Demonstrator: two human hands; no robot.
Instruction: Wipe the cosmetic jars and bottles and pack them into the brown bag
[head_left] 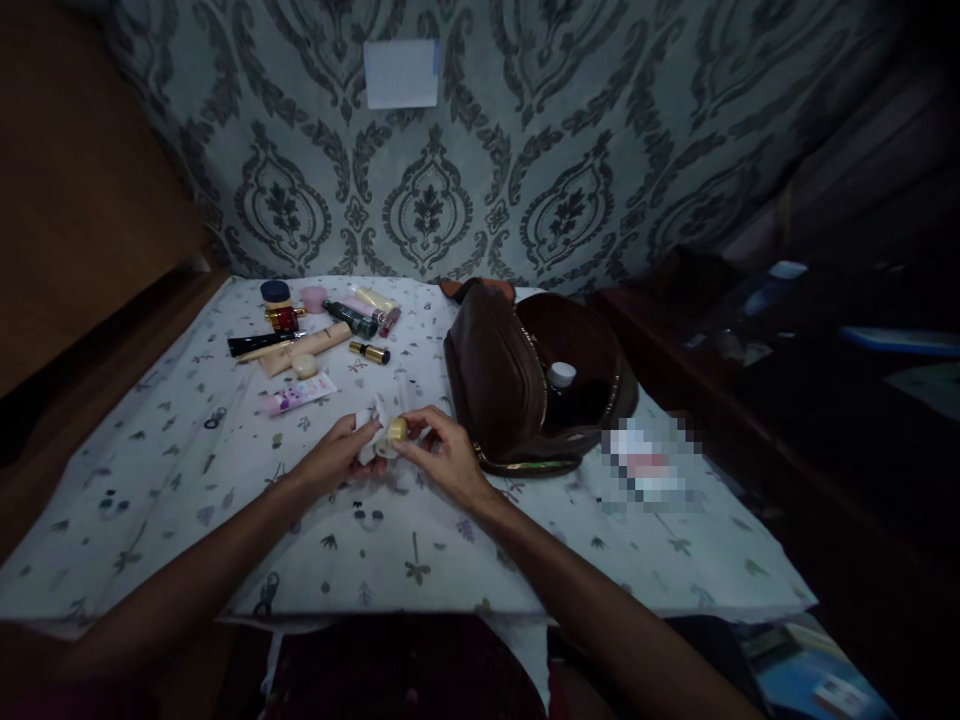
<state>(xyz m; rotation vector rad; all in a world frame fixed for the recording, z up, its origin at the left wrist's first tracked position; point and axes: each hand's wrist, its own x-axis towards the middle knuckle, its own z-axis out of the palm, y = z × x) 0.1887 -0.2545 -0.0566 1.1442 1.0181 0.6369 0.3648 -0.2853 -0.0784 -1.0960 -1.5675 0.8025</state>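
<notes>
Over the patterned cloth, my left hand [343,456] is closed around a crumpled white tissue [381,408]. My right hand [444,452] pinches a small yellowish-gold round container [396,431] between thumb and fingers, and the tissue touches its left side. The container's lower part is partly hidden by fingers and tissue. Just right of my right hand stands a brown leather bag [491,370], unzipped, with a white-capped bottle [561,376] inside. Beyond my left hand lie a white and purple tube [301,394] and a gold and black lipstick tube [370,352].
Cosmetics lie at the back left: a dark-lidded jar [276,294], a red bottle [283,319], a beige tube [319,345], a dark green bottle [351,318] and black brushes [259,344]. A blurred pack [649,460] lies right of the bag. A patterned wall rises behind.
</notes>
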